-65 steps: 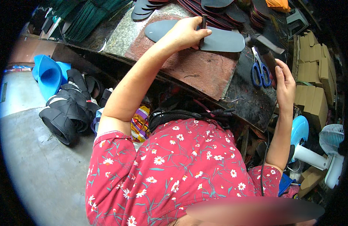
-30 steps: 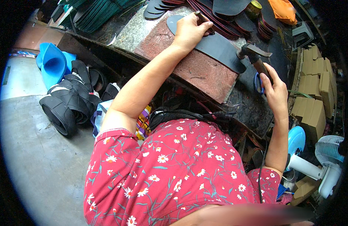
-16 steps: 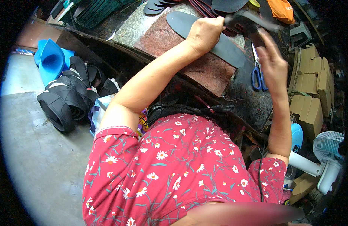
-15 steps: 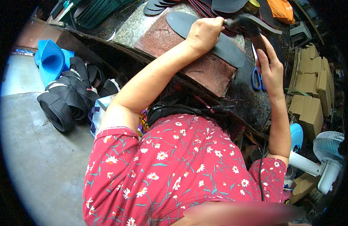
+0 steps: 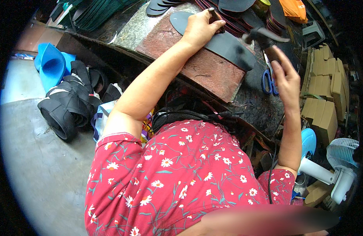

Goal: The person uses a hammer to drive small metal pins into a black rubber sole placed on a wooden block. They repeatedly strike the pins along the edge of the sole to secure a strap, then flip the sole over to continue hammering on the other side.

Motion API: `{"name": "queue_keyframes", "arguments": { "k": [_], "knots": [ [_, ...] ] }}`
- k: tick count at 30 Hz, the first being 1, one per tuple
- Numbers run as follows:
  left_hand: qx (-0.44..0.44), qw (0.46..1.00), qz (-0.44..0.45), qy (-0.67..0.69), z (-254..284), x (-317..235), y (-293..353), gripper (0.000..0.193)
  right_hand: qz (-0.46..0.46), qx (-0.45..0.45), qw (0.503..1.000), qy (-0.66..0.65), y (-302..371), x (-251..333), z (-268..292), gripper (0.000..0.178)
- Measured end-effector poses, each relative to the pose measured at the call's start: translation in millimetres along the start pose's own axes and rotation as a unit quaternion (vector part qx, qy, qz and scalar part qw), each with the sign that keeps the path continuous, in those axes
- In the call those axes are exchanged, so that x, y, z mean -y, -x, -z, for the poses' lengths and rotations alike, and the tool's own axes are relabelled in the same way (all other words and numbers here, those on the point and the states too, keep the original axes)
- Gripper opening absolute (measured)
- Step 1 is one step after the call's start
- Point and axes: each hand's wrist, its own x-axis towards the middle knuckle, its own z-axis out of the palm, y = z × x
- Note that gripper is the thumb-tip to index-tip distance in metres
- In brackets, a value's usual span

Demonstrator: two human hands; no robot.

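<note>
Head view: our left hand (image 5: 199, 29) pinches a dark rod-like tool (image 5: 212, 14) over the grey sole-shaped sheet (image 5: 233, 48), upper centre; our right grasps a hammer (image 5: 264, 38), upper right, clear of it. Looks mid-job (marks made or left: can't tell).

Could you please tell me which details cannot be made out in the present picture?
All in the head view:
- Dark rod: its middle is hidden by the fingers of the left hand.
- Grey sole-shaped sheet: partly covered by the same hand.
- Hammer: its head is blurred, and the right hand covers its lower handle.
- Scissors: partly hidden behind the right hand.
- Dark green stack: cut off by the upper edge.
</note>
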Motion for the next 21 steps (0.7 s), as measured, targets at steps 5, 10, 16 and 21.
{"name": "queue_keyframes", "arguments": {
  "k": [5,10,16,21],
  "knots": [
    [0.013,0.965,-0.181,-0.187,-5.3,-17.0,3.6,0.019,0.183,-0.176,0.951,-0.175,-4.4,47.3,25.2,0.043],
    [0.005,0.944,-0.243,-0.225,-16.3,-26.1,10.4,0.019,0.101,-0.061,0.993,0.021,-10.4,29.0,-8.3,0.043],
    [-0.032,0.978,0.097,0.182,-8.9,-9.7,0.7,0.015,-0.059,0.004,0.986,0.156,12.9,-30.0,-10.2,0.039],
    [0.016,0.996,0.038,0.076,-10.2,-5.0,2.3,0.017,-0.054,-0.009,0.995,0.089,8.8,-11.2,-5.1,0.04]
  ]
}}
